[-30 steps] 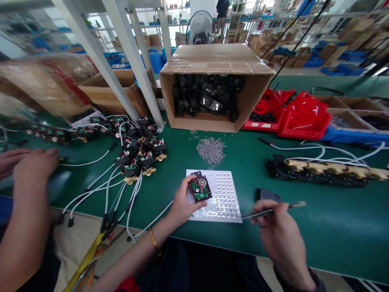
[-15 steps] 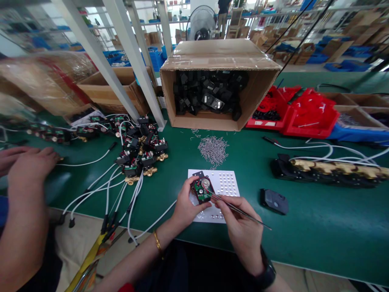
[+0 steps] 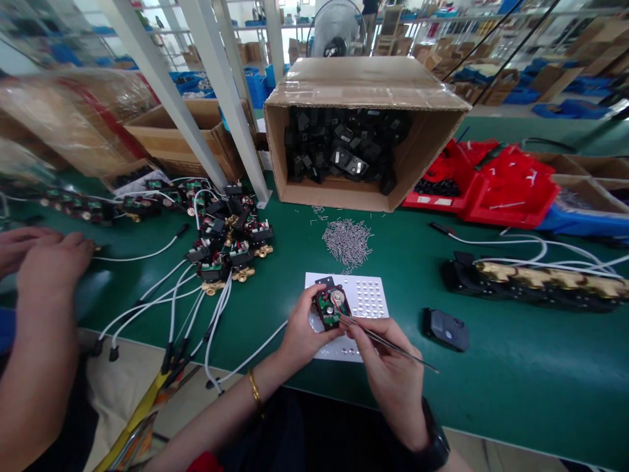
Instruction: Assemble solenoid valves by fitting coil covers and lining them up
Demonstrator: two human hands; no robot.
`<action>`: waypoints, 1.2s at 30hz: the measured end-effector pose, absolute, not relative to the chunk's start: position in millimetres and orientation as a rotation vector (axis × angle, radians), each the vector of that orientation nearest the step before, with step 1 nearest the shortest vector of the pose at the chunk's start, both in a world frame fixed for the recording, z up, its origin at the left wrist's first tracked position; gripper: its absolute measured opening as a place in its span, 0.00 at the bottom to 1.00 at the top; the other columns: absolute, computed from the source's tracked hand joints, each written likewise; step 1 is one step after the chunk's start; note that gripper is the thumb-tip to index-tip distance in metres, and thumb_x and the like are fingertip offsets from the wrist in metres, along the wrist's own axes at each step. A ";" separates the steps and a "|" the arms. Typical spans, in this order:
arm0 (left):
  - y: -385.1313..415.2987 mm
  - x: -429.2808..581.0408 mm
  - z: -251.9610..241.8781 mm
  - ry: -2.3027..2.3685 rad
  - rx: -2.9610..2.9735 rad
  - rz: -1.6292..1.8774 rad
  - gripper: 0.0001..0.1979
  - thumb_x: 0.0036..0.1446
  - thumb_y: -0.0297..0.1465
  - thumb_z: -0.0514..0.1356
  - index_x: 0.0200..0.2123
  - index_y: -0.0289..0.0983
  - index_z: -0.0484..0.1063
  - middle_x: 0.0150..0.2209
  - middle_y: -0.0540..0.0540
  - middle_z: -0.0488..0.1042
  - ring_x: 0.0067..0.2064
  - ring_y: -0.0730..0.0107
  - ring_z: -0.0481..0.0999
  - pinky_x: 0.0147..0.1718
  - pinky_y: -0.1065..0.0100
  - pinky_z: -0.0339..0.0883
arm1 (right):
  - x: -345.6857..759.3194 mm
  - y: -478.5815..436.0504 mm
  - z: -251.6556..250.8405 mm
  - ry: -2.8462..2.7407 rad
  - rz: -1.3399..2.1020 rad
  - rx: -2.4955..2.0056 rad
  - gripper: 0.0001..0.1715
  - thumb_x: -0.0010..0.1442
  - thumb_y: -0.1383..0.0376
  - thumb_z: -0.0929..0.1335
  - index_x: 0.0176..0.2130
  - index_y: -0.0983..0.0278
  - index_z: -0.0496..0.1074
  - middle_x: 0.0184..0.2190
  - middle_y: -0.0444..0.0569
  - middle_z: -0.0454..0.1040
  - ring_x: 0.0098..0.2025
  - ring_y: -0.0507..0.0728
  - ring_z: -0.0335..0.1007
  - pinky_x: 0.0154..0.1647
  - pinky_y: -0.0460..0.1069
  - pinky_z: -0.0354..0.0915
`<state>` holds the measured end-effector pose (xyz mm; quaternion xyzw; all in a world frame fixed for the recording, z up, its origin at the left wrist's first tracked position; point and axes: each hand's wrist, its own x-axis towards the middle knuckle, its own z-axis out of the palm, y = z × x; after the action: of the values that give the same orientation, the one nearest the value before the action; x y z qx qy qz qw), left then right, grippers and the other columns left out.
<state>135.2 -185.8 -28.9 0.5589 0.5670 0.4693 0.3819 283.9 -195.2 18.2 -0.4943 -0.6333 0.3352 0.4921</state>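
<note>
Your left hand (image 3: 302, 331) is clamped on the open black housing (image 3: 333, 308), green board facing up, over the left part of the white sheet (image 3: 327, 353). Your right hand (image 3: 393, 373) is pinching the tweezers (image 3: 393, 344), tip at the board's lower right, about 4 o'clock; can't tell if it's touching. Clock positions from the housing: black cover (image 3: 446, 329) at 3, loose on the bench; metal pin pile (image 3: 346, 242) at 12, carton (image 3: 368, 82) beyond; wired assemblies (image 3: 221, 242) with brass fittings at 10; red bins (image 3: 511, 187) at 2.
</note>
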 end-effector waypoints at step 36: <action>-174.6 146.0 -6.0 1.487 1.281 1.190 0.31 0.42 0.24 0.64 0.52 0.40 0.61 0.50 0.45 0.69 0.51 0.59 0.69 0.53 0.58 0.62 | 293.4 -167.4 -6.3 -2.228 0.172 -0.900 0.22 0.62 0.72 0.62 0.55 0.58 0.65 0.48 0.52 0.73 0.48 0.62 0.70 0.44 0.59 0.71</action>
<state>146.0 -174.6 -6.0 0.5089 0.5907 0.4727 0.4107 293.4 -167.4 -6.3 -0.3488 -0.8636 0.0667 0.3580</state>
